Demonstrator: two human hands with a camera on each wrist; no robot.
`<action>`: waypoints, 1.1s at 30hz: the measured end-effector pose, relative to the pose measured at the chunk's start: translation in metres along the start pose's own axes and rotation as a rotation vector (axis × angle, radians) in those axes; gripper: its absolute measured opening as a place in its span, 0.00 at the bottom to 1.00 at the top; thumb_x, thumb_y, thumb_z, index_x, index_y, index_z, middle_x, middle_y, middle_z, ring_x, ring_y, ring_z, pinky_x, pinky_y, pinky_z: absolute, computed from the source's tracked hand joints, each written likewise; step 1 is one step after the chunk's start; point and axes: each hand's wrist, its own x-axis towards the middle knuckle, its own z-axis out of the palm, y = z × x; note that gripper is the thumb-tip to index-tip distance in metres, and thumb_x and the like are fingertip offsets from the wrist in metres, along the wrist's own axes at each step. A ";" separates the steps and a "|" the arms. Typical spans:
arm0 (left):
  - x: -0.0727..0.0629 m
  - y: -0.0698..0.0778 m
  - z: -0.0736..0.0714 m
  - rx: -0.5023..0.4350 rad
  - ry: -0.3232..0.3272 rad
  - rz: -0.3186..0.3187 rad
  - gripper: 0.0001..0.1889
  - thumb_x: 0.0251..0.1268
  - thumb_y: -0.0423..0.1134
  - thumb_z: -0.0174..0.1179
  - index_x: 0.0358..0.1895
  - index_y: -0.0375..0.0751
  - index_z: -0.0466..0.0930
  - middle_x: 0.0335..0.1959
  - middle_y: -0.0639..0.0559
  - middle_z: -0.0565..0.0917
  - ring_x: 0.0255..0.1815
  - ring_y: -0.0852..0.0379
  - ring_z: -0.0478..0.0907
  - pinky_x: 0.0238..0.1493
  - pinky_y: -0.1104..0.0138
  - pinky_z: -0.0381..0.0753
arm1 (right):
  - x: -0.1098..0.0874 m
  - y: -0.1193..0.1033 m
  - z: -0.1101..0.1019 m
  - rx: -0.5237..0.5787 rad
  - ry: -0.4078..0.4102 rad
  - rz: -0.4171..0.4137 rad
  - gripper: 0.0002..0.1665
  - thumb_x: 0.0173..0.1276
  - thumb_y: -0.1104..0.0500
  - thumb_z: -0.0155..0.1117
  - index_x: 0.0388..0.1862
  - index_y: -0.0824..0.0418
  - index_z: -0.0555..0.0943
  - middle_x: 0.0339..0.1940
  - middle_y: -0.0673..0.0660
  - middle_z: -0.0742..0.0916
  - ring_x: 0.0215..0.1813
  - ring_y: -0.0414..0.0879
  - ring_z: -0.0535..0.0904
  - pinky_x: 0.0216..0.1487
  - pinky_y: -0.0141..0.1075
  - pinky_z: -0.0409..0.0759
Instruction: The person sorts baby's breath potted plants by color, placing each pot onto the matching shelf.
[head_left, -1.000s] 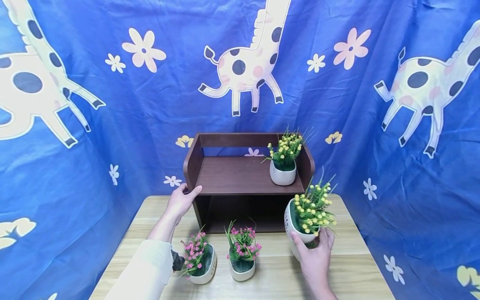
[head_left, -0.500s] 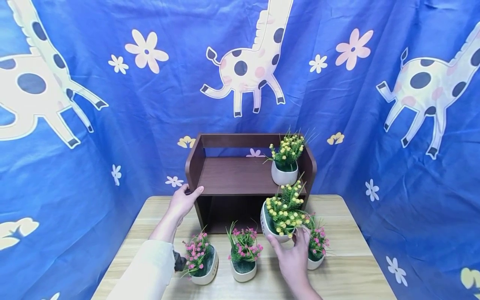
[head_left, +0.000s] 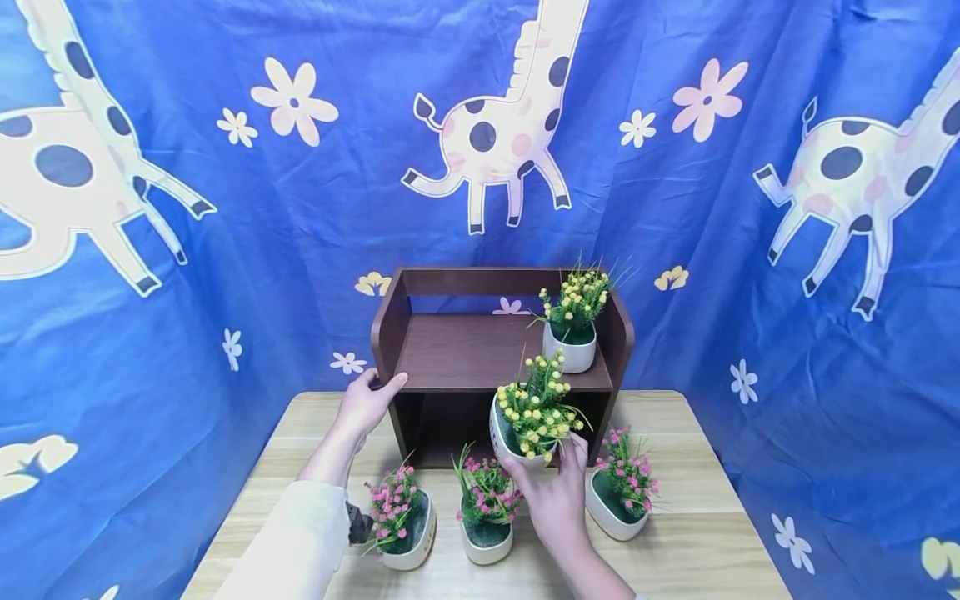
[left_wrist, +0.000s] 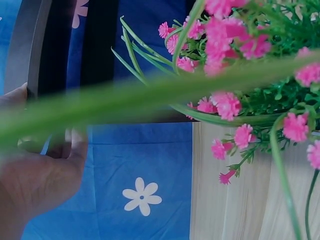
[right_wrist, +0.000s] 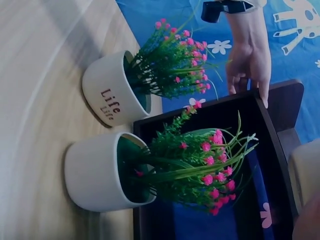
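Note:
My right hand [head_left: 557,493] grips a white pot of yellow flowers [head_left: 536,412], thumb and fingers on its near side. The pot is tilted and held in front of the lower opening of a dark brown two-tier shelf [head_left: 465,354]. In the right wrist view only a slice of that pot [right_wrist: 306,167] shows at the right edge. At the shelf's left front corner, my left hand [head_left: 366,408] holds on, thumb over the upper board's end. A second pot of yellow flowers [head_left: 573,346] stands on the upper board at the right.
Three white pots of pink flowers stand on the wooden table before the shelf: one at left [head_left: 405,533], one in the middle [head_left: 486,542], one at right [head_left: 618,504]. A blue giraffe-print curtain [head_left: 337,208] hangs behind and at both sides.
My right hand has carried the yellow-flowered pot leftward to the shelf's front, uncovering the right pink-flowered pot. My left hand keeps its hold on the shelf.

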 end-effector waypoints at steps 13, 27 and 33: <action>-0.001 -0.001 0.001 -0.002 0.002 -0.001 0.35 0.79 0.62 0.62 0.71 0.36 0.74 0.75 0.30 0.78 0.78 0.34 0.73 0.82 0.41 0.68 | 0.033 0.001 0.019 0.038 -0.016 -0.175 0.46 0.55 0.57 0.90 0.72 0.51 0.80 0.61 0.61 0.77 0.64 0.37 0.69 0.66 0.29 0.83; -0.003 0.001 0.000 -0.021 0.011 0.011 0.34 0.79 0.61 0.62 0.70 0.35 0.74 0.74 0.29 0.79 0.76 0.34 0.74 0.81 0.41 0.69 | 0.065 -0.020 0.035 -0.088 -0.084 -0.029 0.55 0.58 0.44 0.88 0.78 0.56 0.69 0.67 0.61 0.77 0.68 0.57 0.79 0.70 0.56 0.81; -0.001 0.001 0.001 -0.012 0.019 0.021 0.32 0.80 0.61 0.61 0.66 0.35 0.76 0.71 0.28 0.81 0.73 0.35 0.76 0.78 0.41 0.71 | 0.080 -0.025 0.046 -0.211 -0.129 -0.019 0.57 0.60 0.39 0.84 0.80 0.59 0.68 0.68 0.62 0.77 0.70 0.60 0.78 0.72 0.58 0.81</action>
